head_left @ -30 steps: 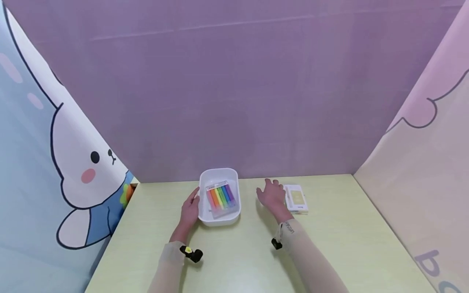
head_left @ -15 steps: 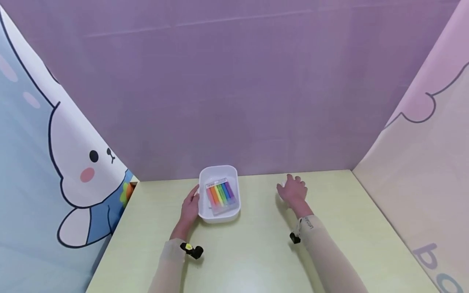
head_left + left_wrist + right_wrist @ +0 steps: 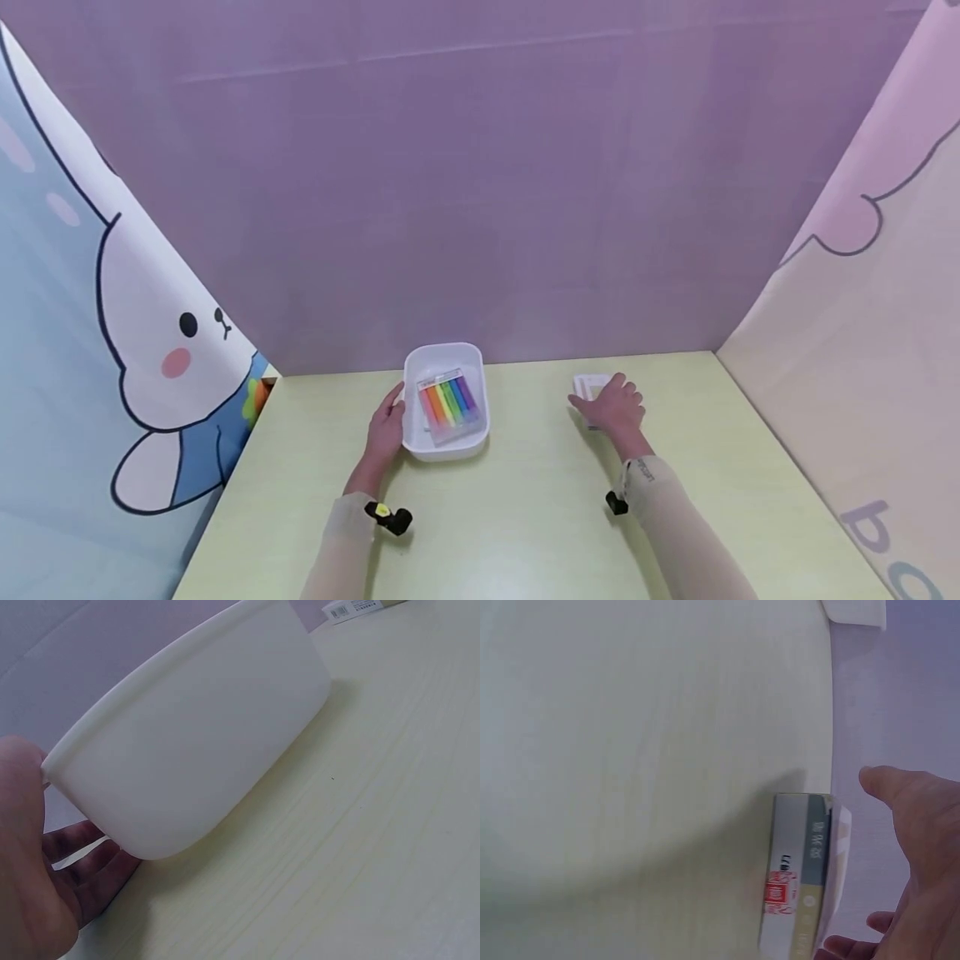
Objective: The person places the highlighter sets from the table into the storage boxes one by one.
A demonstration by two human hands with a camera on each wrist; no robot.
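In the head view, a white plastic bin [image 3: 446, 454] stands near the table's back edge, holding a clear pack of rainbow-coloured pens [image 3: 450, 404]. My left hand [image 3: 385, 429] holds its left end; in the left wrist view the thumb reaches the bin's rim and the fingers [image 3: 97, 874] bend against the wall below. To the right, my right hand [image 3: 617, 408] hovers with spread fingers over a small box [image 3: 585, 383], covering much of it. The right wrist view shows the box's printed side [image 3: 787, 862], a white layer on top, the thumb apart and fingertips beyond its far side.
The light wooden table [image 3: 517, 517] meets a purple cloth backdrop [image 3: 465, 208] just behind the bin and box. A rabbit-printed cloth [image 3: 172, 342] hangs at the left, and a pale pink one [image 3: 855, 358] at the right.
My right hand has moved right from beside the box to above it, first hiding it, now showing its left part. The left hand stays at the bin.
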